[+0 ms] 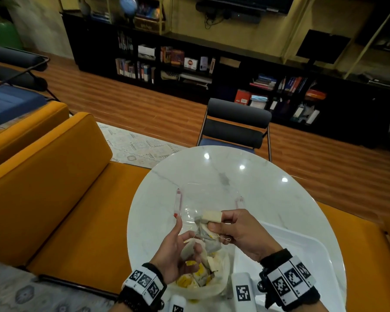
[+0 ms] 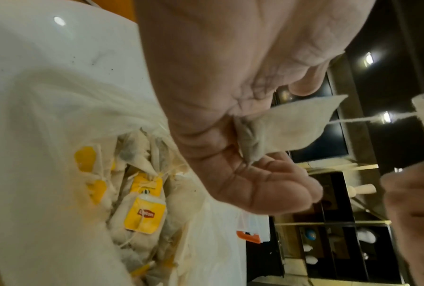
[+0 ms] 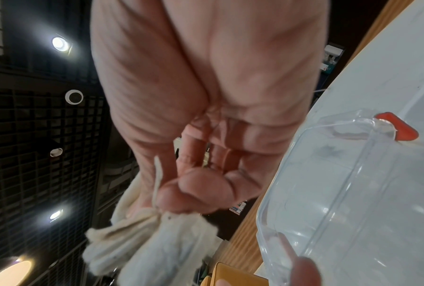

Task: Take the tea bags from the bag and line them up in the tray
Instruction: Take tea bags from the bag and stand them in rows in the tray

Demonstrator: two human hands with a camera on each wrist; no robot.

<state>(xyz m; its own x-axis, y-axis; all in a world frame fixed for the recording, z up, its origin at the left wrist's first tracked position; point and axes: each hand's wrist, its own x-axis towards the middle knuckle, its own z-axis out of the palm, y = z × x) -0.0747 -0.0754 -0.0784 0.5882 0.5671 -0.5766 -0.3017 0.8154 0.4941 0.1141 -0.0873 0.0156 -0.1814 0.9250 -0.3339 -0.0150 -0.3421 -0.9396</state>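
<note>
While soft, crumpled paper tea bags (image 1: 208, 238) hang tangled above the thin plastic bag (image 1: 214, 287), we pinch one in our left hand (image 1: 175, 252) and several in our right hand (image 1: 239, 233); fingers hide their count. Beyond them, the clear, rigid tray (image 1: 212, 194) sits on glossy marble table (image 1: 279, 199).

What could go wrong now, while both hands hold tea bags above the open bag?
1. A string runs between the tea bag in the left hand and the bunch in the right hand; pulling apart could tear the paper.
2. The right hand pinches several tea bags together, so one may slip.
3. The plastic bag sits at the table's near edge and could be knocked off.
</note>
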